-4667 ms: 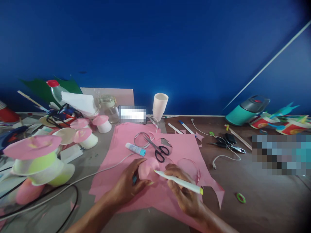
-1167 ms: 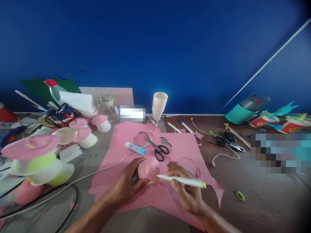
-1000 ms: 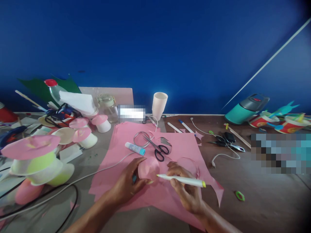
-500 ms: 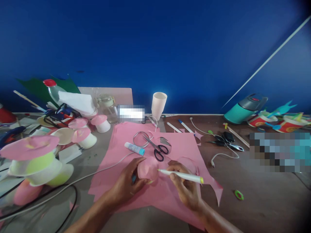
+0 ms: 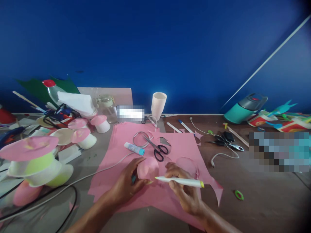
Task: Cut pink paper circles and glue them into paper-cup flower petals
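My left hand (image 5: 127,179) is closed around a small pink paper-topped piece (image 5: 148,168), with a bit of yellow showing at its lower edge. What lies under the pink top is mostly hidden. Between the fingers of my right hand (image 5: 182,186) is a white marker (image 5: 188,182) with a yellow end, its tip at the lower right edge of the pink piece. Beneath both hands lie sheets of pink paper (image 5: 116,139). Black-handled scissors (image 5: 157,150) and a glue stick (image 5: 134,149) rest on the paper, just beyond my hands.
Paper cups with pink tops (image 5: 31,149) crowd the left side. A stack of white cups (image 5: 158,105) stands by the wall. Two markers (image 5: 186,126) lie behind the paper. On the right are a teal flask (image 5: 239,111), a cable (image 5: 225,155) and a green ring (image 5: 239,194).
The marker tip has moved down and slightly left along the right edge of the pink piece, with my right hand shifting slightly. My left hand keeps its hold.
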Available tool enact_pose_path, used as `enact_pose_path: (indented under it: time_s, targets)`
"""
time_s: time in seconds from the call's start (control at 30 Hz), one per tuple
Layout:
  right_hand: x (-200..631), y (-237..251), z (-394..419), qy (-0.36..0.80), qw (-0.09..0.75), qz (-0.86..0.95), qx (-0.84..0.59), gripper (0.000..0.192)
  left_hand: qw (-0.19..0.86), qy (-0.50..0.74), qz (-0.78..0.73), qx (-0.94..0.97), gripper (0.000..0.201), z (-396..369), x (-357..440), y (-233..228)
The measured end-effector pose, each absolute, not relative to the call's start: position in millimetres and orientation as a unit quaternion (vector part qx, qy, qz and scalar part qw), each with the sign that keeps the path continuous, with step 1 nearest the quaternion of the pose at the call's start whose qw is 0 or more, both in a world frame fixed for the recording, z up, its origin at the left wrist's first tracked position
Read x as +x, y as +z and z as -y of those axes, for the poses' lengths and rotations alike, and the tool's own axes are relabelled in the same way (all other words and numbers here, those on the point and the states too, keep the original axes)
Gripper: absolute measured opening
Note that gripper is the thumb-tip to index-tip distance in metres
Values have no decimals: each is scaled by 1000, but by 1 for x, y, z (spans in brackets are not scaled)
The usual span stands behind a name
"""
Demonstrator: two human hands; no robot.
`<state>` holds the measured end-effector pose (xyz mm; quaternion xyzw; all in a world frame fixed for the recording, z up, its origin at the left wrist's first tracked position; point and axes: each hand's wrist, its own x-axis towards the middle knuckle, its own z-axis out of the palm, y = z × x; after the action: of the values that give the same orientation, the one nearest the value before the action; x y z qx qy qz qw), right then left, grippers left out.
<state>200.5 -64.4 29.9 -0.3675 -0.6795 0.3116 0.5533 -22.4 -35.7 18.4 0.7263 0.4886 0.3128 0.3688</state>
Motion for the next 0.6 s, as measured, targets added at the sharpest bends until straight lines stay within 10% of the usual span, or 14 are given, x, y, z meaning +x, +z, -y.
enact_pose_path:
  time_s: [0.6]
  targets:
    - [190, 3, 57, 345, 610, 524, -484, 25, 362, 374, -506, 688, 56, 36, -22, 18]
